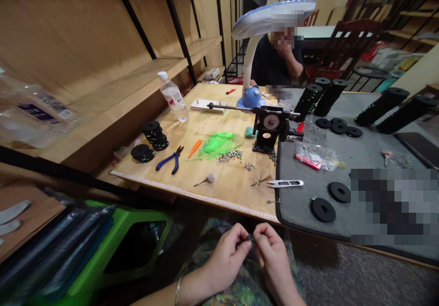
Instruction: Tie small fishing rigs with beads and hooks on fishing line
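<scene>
Over my lap, just off the table's front edge, both hands are pinched close together. My left hand (230, 255) has its thumb and fingers pressed on something tiny that I cannot make out. Fingertip to fingertip with it, my right hand (270, 255) pinches too, and what lies between the fingers is too small to name. On the table beyond them lie white thread snips (286, 184), a bundle of fine wires with an orange tip (261, 181) and a small pale tuft on a stem (206, 179). A short dark piece (274, 201) rests near the edge.
A black hand-crank winder (268, 130) and a blue-based lamp (252, 96) stand behind. Blue-handled pliers (169, 159), bright green strands (219, 145), small beads (230, 156) and a water bottle (174, 98) are on the wood. Black foam spools (323, 210) dot the grey mat (302, 205). A person (277, 61) sits opposite.
</scene>
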The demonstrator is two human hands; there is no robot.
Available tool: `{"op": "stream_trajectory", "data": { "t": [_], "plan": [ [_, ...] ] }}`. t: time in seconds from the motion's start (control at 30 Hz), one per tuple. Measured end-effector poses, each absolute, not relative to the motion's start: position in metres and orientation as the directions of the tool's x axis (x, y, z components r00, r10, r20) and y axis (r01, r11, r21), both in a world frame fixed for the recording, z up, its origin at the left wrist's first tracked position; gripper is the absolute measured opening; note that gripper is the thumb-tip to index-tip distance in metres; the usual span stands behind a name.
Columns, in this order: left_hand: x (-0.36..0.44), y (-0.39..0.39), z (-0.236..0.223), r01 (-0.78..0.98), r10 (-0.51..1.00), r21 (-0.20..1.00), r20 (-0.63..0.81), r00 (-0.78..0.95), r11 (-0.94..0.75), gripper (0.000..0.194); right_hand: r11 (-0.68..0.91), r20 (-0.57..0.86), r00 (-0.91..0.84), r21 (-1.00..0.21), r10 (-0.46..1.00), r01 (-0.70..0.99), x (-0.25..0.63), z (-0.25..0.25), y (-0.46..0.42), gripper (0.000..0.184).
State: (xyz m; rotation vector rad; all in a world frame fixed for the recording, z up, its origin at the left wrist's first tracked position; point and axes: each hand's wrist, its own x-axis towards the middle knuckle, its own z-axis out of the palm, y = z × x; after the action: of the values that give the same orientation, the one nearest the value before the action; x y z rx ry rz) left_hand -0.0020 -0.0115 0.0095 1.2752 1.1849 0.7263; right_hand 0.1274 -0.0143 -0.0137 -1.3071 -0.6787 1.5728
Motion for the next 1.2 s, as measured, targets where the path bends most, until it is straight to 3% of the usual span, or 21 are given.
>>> {"op": "stream_trajectory", "data": {
  "t": [0.17,0.53,0.8,1.2],
  "plan": [
    [-0.002,-0.009,0.013,0.134,0.905,0.955,-0.295,0.306,0.265,0.014,-0.422,-0.444,-0.013,-0.84,0.896,-0.341,0.129,-0.014,-0.016,0.039],
    [-0.002,-0.008,0.023,0.07,0.855,0.934,-0.349,0.383,0.35,0.024,-0.314,-0.326,0.009,-0.917,0.945,-0.245,0.13,-0.011,-0.016,0.037],
    [-0.004,-0.006,0.016,0.026,0.833,0.909,-0.391,0.391,0.415,0.006,-0.3,-0.31,0.026,-0.936,0.95,-0.183,0.131,-0.006,-0.018,0.03],
    [-0.002,-0.004,0.019,0.113,0.922,0.958,-0.284,0.262,0.263,0.003,-0.247,-0.248,-0.007,-0.961,0.969,-0.126,0.13,-0.011,-0.021,0.027]
  ]
}}
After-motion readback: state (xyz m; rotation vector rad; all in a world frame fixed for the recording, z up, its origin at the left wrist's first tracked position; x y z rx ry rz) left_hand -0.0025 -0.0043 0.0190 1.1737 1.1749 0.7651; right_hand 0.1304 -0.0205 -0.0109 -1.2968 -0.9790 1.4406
